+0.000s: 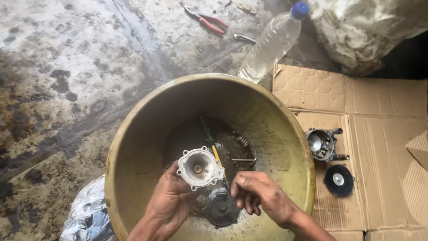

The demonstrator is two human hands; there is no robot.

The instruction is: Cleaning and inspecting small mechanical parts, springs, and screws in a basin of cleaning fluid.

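Landmark: large round yellowish metal basin (285,134) at centre.

Beyond its far rim, just touching: clear plastic bottle with blue screw cap (272,42), lying slanted, cap pointing away to the upper right, no label visible.

To the right of the basin, partly tucked under its rim: flattened brown corrugated cardboard box (383,134), opened out on the floor, faint pattern of rounded shapes pressed into the far panel, folds and flap edges showing.

Beyond the cardboard, at the far right of the basin: bulky dirty whitish sack (365,31), stained grey-brown, crumpled.

At the near left of the basin, against its outer wall: crumpled shiny silver-grey plastic bag (89,214) with bluish patches.

No signs or screens seen.
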